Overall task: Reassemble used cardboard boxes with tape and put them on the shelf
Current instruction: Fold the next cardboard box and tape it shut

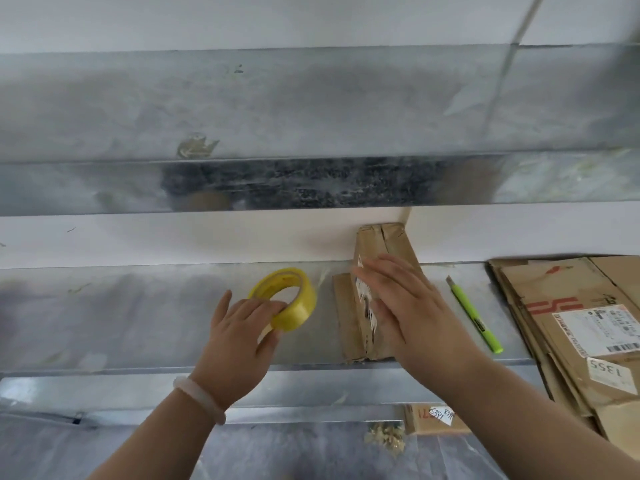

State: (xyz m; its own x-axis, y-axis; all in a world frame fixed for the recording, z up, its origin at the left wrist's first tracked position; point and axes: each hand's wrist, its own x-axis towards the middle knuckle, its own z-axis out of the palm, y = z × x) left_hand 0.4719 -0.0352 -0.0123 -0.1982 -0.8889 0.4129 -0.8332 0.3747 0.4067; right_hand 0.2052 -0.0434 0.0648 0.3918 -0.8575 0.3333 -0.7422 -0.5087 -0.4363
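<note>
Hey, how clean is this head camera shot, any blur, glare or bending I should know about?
Head view: the right hand over the small cardboard box is smeared by motion; the left hand on the yellow tape roll is sharper; the metal shelf shows hazy reflections, and its edges bow from the wide lens; lighting is soft.

This looks like a storeroom or parcel-handling back room. Bare galvanized metal shelves [104, 313] run along a plain white wall [173, 237], scuffed and marked with bits of old tape residue. On the shelf lie a stack of flattened used cardboard boxes [568, 327] with shipping labels and handwritten numbers, a roll of yellow tape [294, 303] and a green box cutter [474, 317]. Another numbered box [429, 419] sits on the level below.
</note>
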